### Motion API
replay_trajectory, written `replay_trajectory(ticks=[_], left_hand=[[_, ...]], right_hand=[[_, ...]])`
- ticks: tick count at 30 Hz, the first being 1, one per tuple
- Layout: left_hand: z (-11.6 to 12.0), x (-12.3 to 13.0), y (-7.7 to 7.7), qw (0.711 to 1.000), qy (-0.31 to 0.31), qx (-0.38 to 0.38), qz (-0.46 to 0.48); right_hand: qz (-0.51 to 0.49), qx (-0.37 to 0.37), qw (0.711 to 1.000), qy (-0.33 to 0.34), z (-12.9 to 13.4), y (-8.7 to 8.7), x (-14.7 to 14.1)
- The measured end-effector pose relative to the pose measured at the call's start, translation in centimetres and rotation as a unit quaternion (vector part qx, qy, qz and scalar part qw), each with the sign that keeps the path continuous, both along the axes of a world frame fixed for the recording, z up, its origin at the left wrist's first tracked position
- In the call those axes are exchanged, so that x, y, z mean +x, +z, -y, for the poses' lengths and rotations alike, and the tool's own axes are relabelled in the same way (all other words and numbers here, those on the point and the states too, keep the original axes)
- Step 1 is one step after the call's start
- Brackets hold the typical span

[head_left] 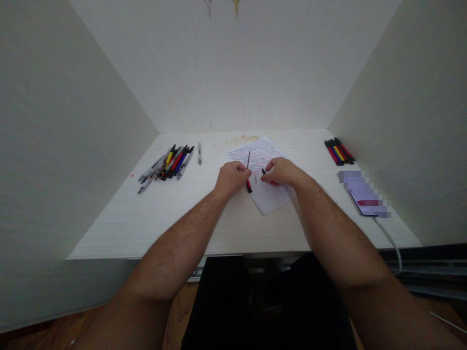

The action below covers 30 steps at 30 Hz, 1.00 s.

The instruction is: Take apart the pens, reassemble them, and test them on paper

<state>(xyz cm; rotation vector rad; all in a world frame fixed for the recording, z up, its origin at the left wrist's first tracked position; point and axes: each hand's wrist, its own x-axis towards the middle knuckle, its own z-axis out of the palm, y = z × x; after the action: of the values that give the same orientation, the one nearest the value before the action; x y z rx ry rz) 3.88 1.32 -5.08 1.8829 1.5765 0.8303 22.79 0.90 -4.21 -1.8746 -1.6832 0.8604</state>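
My left hand [232, 176] is closed around a red pen barrel [248, 185] with a black end, over the paper. A thin dark refill [248, 158] sticks up from the same fingers. To its right, my right hand [283, 171] pinches a small pen part with a black tip [263, 171]; some red shows under the fingers, and most of the part is hidden. Beneath both hands lies a white sheet of paper [268, 200], its far half covered with reddish and dark scribbled lines. The hands are a short gap apart.
At the left lies a loose pile of pens [171, 163], with a single clear pen [199, 153] beside it. A row of coloured pens [339, 151] sits at the right, above a phone [365, 197] with a white cable [390, 238]. Walls enclose the table on three sides.
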Motion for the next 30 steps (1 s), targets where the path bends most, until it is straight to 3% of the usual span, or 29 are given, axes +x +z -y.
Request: replay_trajectory(ticks=[3, 8, 11, 13, 16, 20, 25, 30], left_hand=[[0.1, 0.1, -0.2, 0.999, -0.05, 0.012, 0.019], [0.8, 0.5, -0.4, 0.991, -0.122, 0.016, 0.055], [0.6, 0.3, -0.5, 0.991, -0.114, 0.038, 0.056], [-0.1, -0.1, -0.6, 0.995, -0.062, 0.07, 0.037], [-1.5, -1.3, -0.8, 0.994, 0.019, 0.104, -0.003], [-3.0, -2.6, -1.2, 0.989, 0.083, 0.11, -0.05], [-3.8, -2.9, -1.9, 0.985, 0.118, 0.088, -0.086], [-4.0, -2.7, -2.4, 0.984, 0.113, 0.08, -0.108]], right_hand=[[-0.024, 0.061, 0.998, -0.013, 0.4, 0.6, -0.6], [-0.22, 0.07, 0.973, -0.014, 0.8, 1.3, -2.1], [-0.259, 0.081, 0.961, -0.049, 0.5, 1.2, -1.8], [-0.206, 0.091, 0.972, -0.061, 0.1, 1.0, -1.0], [-0.024, 0.071, 0.996, -0.047, -0.6, 0.3, 0.8], [0.149, 0.112, 0.97, -0.156, -1.4, -1.0, 2.8], [0.174, 0.126, 0.95, -0.229, -1.8, -2.5, 3.7], [0.152, 0.131, 0.956, -0.213, -1.8, -2.9, 3.9]])
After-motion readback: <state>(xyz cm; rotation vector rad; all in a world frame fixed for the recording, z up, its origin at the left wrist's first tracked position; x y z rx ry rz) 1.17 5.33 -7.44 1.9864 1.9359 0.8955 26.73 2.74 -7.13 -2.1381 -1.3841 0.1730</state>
